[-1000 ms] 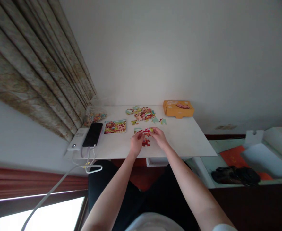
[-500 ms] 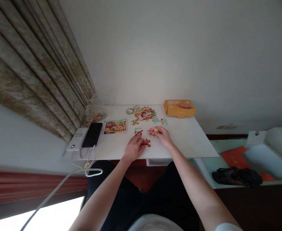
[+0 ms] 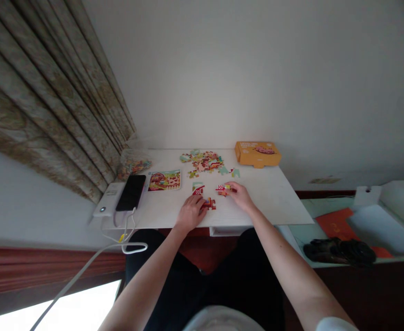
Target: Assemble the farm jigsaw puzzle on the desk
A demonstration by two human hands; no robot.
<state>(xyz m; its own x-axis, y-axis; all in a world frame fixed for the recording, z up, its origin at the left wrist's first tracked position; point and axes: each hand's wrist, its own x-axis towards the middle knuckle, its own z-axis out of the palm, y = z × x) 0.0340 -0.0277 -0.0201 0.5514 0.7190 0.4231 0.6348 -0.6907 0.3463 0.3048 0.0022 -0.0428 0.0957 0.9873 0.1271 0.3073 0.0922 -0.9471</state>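
Observation:
My left hand (image 3: pixel 190 213) lies over a partly joined puzzle section (image 3: pixel 210 204), its fingers stretched across the red pieces and hiding part of them. Just above those fingers shows a red and green barn part (image 3: pixel 198 189) of the puzzle. My right hand (image 3: pixel 240 195) pinches a small red, white and yellow puzzle piece (image 3: pixel 221 189) at its right side, close to the table top. A gap of bare table separates this piece from the section under my left hand.
Loose puzzle pieces (image 3: pixel 207 162) are heaped at the back of the white table (image 3: pixel 274 202). A picture card (image 3: pixel 164 180), a phone (image 3: pixel 131 193) with cables and a bag of pieces (image 3: pixel 136 164) are on the left. An orange box (image 3: pixel 258 154) stands at the back right.
My right hand has shifted slightly to the right with its puzzle piece, away from the left hand. My left hand stays in about the same place.

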